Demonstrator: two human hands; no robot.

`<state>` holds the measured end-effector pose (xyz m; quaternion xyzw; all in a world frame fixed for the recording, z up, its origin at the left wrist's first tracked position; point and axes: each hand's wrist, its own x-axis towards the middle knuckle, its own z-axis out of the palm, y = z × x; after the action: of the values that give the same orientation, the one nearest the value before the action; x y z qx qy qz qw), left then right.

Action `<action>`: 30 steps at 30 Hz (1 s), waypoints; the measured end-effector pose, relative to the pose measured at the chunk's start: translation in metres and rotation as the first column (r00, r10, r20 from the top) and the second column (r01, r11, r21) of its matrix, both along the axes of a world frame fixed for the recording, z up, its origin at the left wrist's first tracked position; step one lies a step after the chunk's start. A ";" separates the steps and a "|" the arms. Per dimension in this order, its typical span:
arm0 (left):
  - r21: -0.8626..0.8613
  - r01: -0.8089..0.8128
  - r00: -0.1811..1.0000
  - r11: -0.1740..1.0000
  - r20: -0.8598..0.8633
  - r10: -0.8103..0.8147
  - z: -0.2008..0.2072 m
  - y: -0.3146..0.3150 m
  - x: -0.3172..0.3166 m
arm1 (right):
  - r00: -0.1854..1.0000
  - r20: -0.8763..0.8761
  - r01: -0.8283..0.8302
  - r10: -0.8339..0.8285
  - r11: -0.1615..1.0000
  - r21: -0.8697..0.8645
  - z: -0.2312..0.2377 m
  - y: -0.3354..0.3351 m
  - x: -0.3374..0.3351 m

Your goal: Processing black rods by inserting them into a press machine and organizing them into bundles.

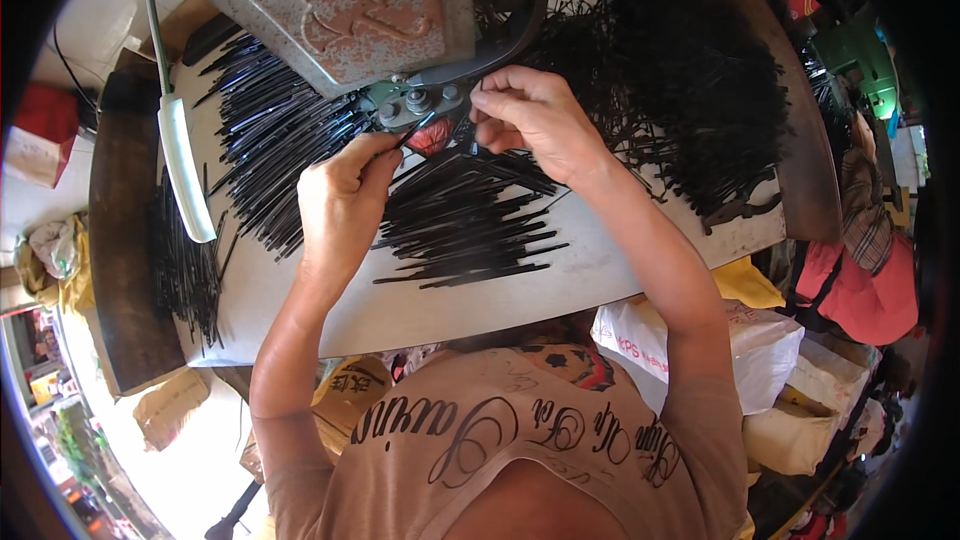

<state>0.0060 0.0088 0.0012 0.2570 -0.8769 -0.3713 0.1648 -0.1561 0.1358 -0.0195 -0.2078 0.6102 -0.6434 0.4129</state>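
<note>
My left hand [343, 195] is closed in a pinch on a thin black strip [417, 128], which points up and right toward the machine. My right hand [532, 122] has its fingers curled and thumb pressed in, to the right of the machine's working point; what it holds, if anything, is too small to make out. Between the hands sit the bolted metal head [418, 100] of a grey machine [335, 10] and a red piece [431, 136] just under it. A pile of thin black strips [465, 230] lies below my hands, with another stack of strips [265, 140] to the left.
A large tangled black heap [690, 80] covers the right of the pale tabletop [480, 315]. Raised dark boards edge the table, including a left board [130, 230]. A white lamp [186, 170] hangs at the left. A white plastic bag [755, 350] is beside me on the right.
</note>
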 end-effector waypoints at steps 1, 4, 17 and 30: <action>-0.005 0.006 1.000 1.000 0.002 -0.006 0.001 0.000 0.001 | 0.997 0.076 0.028 -0.023 0.998 -0.056 -0.002 -0.002 0.002; 0.419 0.039 0.990 0.907 -0.139 0.022 0.000 -0.001 0.003 | 0.972 0.218 0.126 -0.090 0.979 -0.160 -0.005 -0.010 0.007; 0.281 -0.030 0.985 0.959 -0.154 0.076 -0.015 -0.009 -0.026 | 0.913 0.351 0.315 -0.208 0.906 -0.282 -0.011 -0.022 0.017; 0.328 -0.018 0.976 0.944 -0.199 0.088 -0.014 -0.005 -0.024 | 0.923 0.316 0.315 -0.218 0.901 -0.298 -0.007 -0.025 0.021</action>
<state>-0.0177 0.0036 -0.0125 0.2633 -0.7741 -0.5310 0.2224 -0.1351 0.1111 -0.0264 -0.0988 0.4480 -0.8131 0.3583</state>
